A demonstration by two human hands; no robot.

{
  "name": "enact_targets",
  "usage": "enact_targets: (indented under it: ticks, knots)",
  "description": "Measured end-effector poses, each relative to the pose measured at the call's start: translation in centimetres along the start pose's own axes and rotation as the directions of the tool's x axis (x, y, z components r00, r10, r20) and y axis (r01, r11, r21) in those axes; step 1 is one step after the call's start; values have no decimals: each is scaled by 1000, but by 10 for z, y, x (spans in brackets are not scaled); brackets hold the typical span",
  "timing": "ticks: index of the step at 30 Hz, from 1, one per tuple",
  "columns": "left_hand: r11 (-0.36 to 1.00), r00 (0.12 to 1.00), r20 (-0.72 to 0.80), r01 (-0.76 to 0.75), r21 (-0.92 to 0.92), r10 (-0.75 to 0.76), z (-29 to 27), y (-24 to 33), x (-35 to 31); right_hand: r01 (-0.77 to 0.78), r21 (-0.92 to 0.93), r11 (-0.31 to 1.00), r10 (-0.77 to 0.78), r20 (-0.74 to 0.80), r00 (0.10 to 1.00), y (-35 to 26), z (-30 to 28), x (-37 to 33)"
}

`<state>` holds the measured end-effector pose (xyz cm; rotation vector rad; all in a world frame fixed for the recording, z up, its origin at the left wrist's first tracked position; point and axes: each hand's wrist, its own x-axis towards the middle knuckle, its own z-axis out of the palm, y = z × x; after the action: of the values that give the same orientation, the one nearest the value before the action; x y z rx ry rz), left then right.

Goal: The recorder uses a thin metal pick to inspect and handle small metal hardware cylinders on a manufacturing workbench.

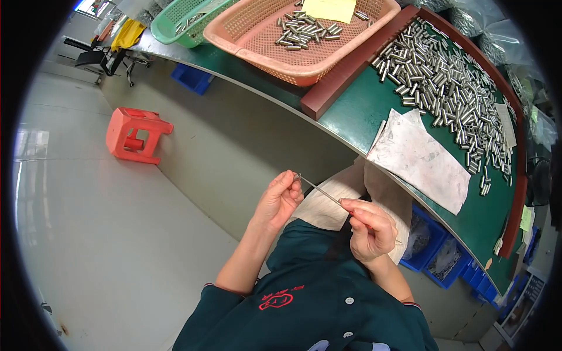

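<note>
Above my lap, my left hand (277,202) pinches a small metal piece (298,176) between thumb and fingertips; most of it is covered by the fingers. My right hand (373,227) grips a thin straight metal rod (321,190), thumb and forefinger closed on it. The rod's far tip meets the small piece at the left fingertips; whether it goes inside cannot be made out. Beyond my hands, short shiny metal tubes (436,73) lie heaped on the green tabletop (346,126). A stained pale cloth (418,157) rests at the table's near edge, in front of the heap.
Reddish-brown rails (335,88) border the heap. Left of them stand a pink basket (253,57) holding similar tubes and a green basket (165,30). Blue bins (438,269) sit below the table at right. On the floor at left are a red stool (130,136) and a blue bin (192,79).
</note>
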<state>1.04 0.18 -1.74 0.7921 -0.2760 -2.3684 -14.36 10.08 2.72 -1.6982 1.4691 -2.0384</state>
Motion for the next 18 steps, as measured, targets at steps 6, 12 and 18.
enact_targets:
  ticks: [6, 12, 18]
  knots:
    - [991, 999, -29, -16, 136, 20, 2, 0, -2, -3, -30, 1000, 4, 29, 1000, 0, -1, 1]
    - [999, 999, -34, 29, 29, -28, 5, 0, -6, 136, -83, 987, -121, 165, 979, -2, -6, -6]
    - [988, 983, -168, 53, -142, -77, 12, 4, -11, 176, -75, 981, -174, 43, 984, -15, -20, 1]
